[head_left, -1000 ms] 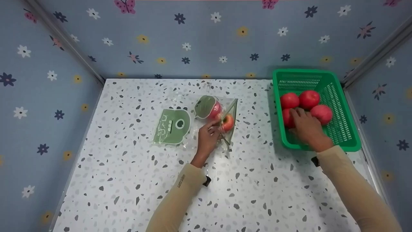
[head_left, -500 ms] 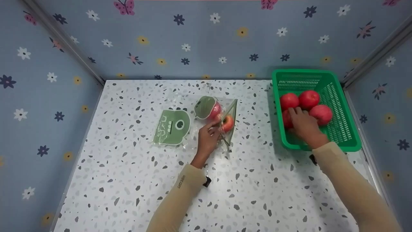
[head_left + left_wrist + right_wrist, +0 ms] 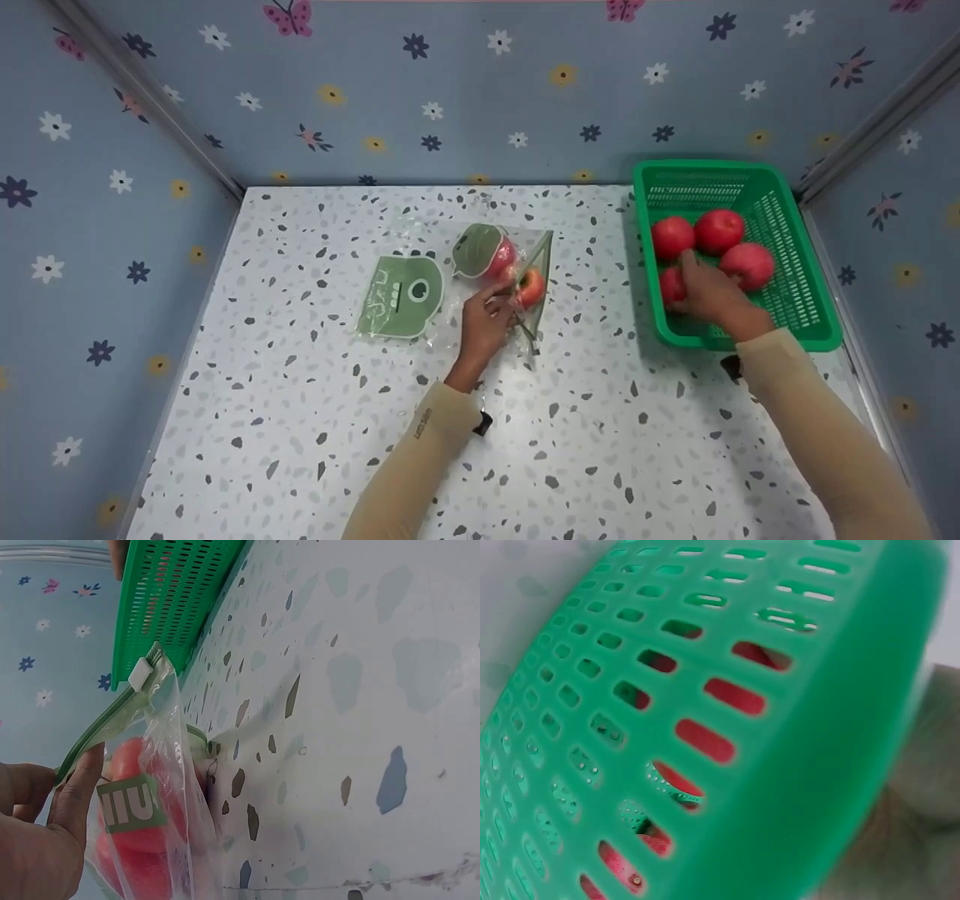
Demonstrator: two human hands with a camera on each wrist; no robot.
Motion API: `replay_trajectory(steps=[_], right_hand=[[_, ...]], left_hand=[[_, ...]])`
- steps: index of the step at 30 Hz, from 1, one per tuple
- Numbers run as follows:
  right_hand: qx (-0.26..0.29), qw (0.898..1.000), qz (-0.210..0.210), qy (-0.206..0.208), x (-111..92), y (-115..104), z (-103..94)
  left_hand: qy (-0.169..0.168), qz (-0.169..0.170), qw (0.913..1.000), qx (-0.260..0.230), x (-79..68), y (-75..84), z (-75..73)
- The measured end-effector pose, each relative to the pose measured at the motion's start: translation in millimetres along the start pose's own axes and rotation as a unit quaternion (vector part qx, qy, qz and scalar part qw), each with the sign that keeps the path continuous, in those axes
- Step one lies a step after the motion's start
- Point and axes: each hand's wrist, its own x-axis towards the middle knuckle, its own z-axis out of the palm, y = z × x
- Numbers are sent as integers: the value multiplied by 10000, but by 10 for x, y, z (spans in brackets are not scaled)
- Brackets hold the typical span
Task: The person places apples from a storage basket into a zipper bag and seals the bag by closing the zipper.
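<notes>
A clear zip bag (image 3: 534,319) with a green zip edge lies on the table, its mouth parted, with red apples (image 3: 531,286) inside. My left hand (image 3: 484,321) pinches the bag's green zip strip (image 3: 88,736); a white slider (image 3: 140,675) sits near the strip's end. Over in the green basket (image 3: 817,300), my right hand (image 3: 716,296) has its fingers and thumb around the front-left apple (image 3: 672,285). Several other red apples (image 3: 720,231) lie beside that hand. The basket wall hides most of the right hand in the right wrist view.
Left of the apples, a flat green printed part (image 3: 405,296) with an eye lies under clear plastic. A second green printed piece (image 3: 478,249) covers part of an apple. Flowered walls (image 3: 465,90) border the speckled table (image 3: 585,450) at back and sides.
In the basket, my right hand has shifted its fingers on the front-left apple, and more of that apple shows. My left hand and the bag stay where they were.
</notes>
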Motion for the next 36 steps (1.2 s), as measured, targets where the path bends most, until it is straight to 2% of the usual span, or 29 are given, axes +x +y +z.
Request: replay_trajectory(steps=[7, 13, 16, 24, 36], right_hand=[[384, 9989, -154, -234, -19, 21, -4], [-27, 9989, -227, -410, -48, 36, 8], [-49, 9990, -324, -288, -60, 58, 18], [-15, 10000, -71, -16, -132, 67, -4], [-637, 9916, -388, 1059, -275, -106, -87]], left_hand=[[-14, 107, 9999, 41, -6, -9, -5], [-55, 116, 9999, 2, -11, -11, -13], [-68, 97, 9999, -21, -11, -18, -16], [-30, 138, 9999, 4, 4, -27, -7], [-39, 75, 9999, -100, 1, -17, -5]])
